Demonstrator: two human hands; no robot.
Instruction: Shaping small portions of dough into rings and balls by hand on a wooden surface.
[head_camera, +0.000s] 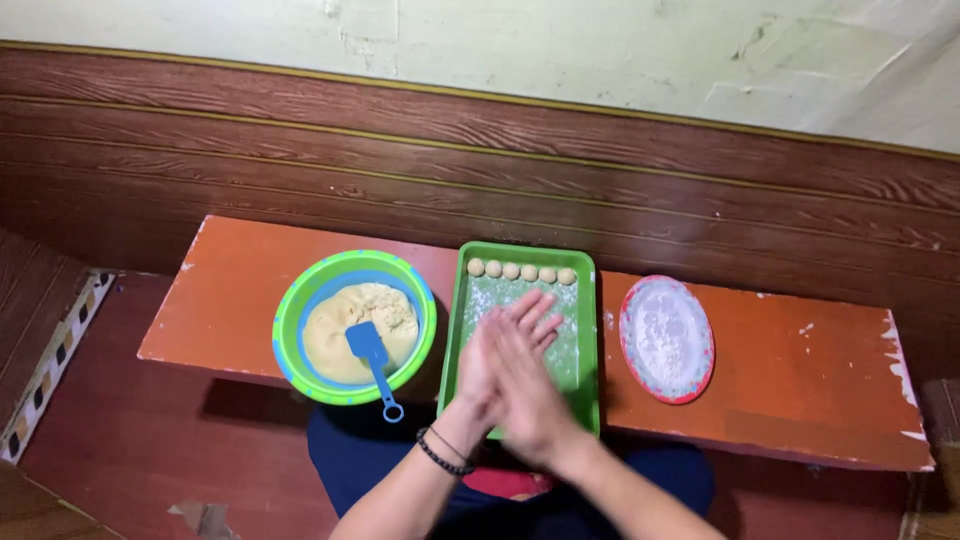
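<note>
Directly beneath pressed hands (512, 375): green tray (590, 330).

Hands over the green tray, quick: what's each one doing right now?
Left hand: flat, palm pressed against the right; anything between them is hidden.
Right hand: flat on top, fingers extended over the green tray; contents cannot be told.

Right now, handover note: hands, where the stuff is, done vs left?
Left hand and right hand: pressed palm to palm over the green tray; whatever may be between them is hidden.
Green tray: floured, middle of the low orange table, six dough balls in one row along its far edge.
Green and blue bowl: left of the tray, holds dough with a blue spatula in it.
Red-rimmed plate: right of the tray, holds flour.
Done: six balls shaped.
Left: most of the dough is in the bowl and most of the tray is unfilled.
</note>
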